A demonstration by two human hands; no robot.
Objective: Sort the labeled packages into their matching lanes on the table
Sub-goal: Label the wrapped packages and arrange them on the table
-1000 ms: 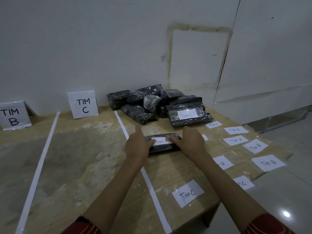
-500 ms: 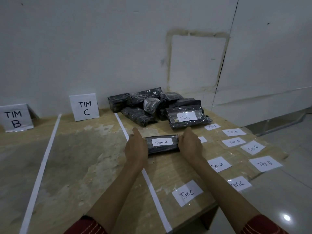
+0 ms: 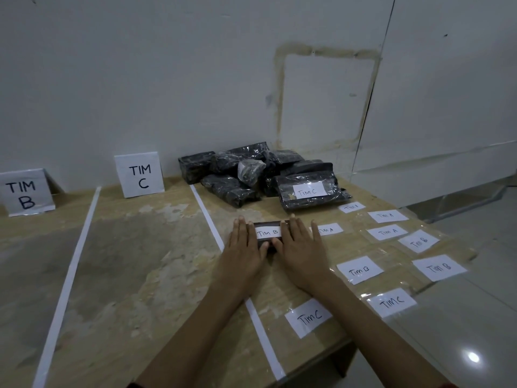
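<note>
A small black wrapped package with a white "TIM B" label (image 3: 268, 233) lies on the wooden table (image 3: 145, 275), just right of a white tape line (image 3: 207, 214). My left hand (image 3: 242, 254) lies palm down on its left end and my right hand (image 3: 302, 251) on its right end. The fingers stretch over the top and both thumbs meet at its near edge. Behind it a pile of black wrapped packages (image 3: 232, 177) sits against the wall, with one labeled "TIM C" (image 3: 310, 192) at its right front.
Standing signs "TIM C" (image 3: 139, 175) and "TIM B" (image 3: 24, 193) lean on the wall at the heads of lanes split by another tape line (image 3: 70, 275). Several loose paper labels under clear film (image 3: 387, 232) cover the table's right side, near its edge (image 3: 321, 357).
Both hands moved from gripping the package's ends to lying flat over its top, thumbs meeting in front. The package stays at the same spot right of the tape line.
</note>
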